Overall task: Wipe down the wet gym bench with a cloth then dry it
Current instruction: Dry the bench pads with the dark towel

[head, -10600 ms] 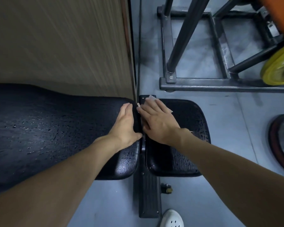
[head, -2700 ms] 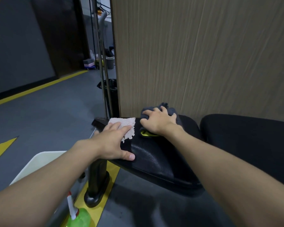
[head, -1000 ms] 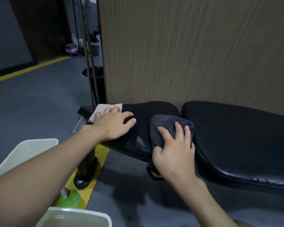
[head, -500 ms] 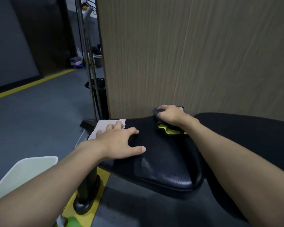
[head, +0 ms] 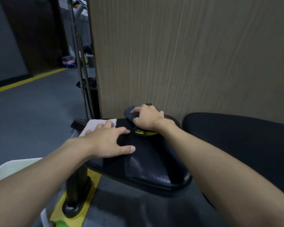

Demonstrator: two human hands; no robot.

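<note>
Two hands and two cloths on the small black seat pad of a gym bench.

The left hand (head: 109, 141) lies flat with fingers spread on the seat pad (head: 154, 169), its fingertips pinning a pale cloth (head: 95, 124) at the pad's ten o'clock corner. At about one o'clock from it, the right hand (head: 147, 117) curls its fingers around a dark cloth (head: 129, 113) with a yellow underside, pressed on the pad's far edge against the wood-grain panel (head: 187, 54). The long back pad (head: 244, 136) lies at three o'clock.
</note>
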